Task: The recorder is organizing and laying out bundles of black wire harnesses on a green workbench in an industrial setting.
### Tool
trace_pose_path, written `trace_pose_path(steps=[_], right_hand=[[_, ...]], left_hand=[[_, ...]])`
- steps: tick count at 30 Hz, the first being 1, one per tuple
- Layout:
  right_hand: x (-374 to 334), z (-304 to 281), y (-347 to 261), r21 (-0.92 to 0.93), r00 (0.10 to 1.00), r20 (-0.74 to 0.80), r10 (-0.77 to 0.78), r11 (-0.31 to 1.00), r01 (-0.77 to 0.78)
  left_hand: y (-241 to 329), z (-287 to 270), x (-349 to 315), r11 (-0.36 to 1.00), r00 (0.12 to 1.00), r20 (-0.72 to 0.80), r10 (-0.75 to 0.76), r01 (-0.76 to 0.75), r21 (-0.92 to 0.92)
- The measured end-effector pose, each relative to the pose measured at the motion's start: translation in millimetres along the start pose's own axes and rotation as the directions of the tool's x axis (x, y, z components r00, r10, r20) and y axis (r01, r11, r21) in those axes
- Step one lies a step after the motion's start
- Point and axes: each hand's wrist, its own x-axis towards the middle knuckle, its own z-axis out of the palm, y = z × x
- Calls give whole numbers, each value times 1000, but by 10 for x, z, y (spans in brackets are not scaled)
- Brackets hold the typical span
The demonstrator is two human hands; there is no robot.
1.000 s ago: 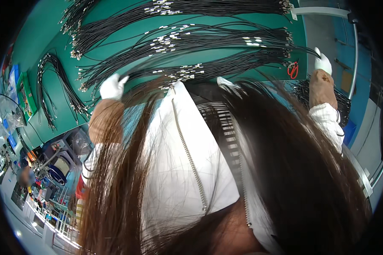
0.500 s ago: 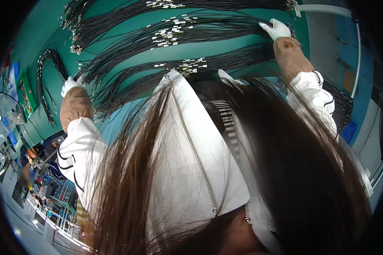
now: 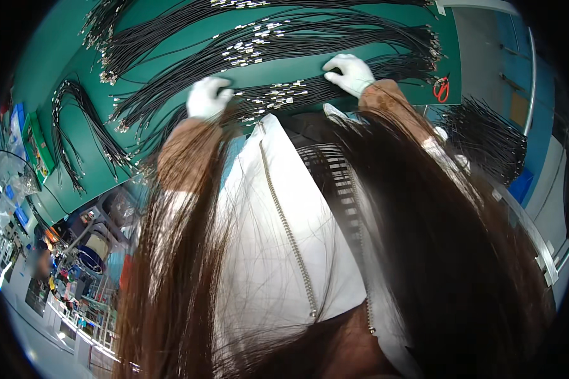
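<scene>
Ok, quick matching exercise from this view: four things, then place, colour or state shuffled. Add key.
Things:
1. Left hand
2. Leftmost cable bundle
3. Red-handled tool
4. Tray

Descriptions:
A. Bent into an arch
B. Green, at the left side of the table
C. Near the table's right end
D. White, thumb and fingers apart

Pairs: 1-D, 2-A, 3-C, 4-B

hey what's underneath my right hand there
The nearest black cable bundle shows on both sides of your right hand, over the green table. The stretch directly beneath is covered, so contact can't be told.
</scene>
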Motion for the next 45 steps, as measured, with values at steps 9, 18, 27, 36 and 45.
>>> trace_pose_path(steps=[9,18,27,36,45], right_hand=[[82,228,-306,-63,1000,-7,14,998,-15],[126,122,-421,355,956,22,294,891,-282],[208,148,-332,-56,997,73,33,998,-28],[254,55,-454,9,941,167,294,954,-299],[250,237,-370,-84,978,194,83,994,-68]], left_hand=[[269,555,111,990,988,154,6,15,-137],[254,563,177,984,998,37,43,-36,-174],[241,631,270,927,983,74,-170,185,-327],[39,513,372,860,907,379,-182,334,-386],[279,232,465,961,748,636,-189,275,-39]])
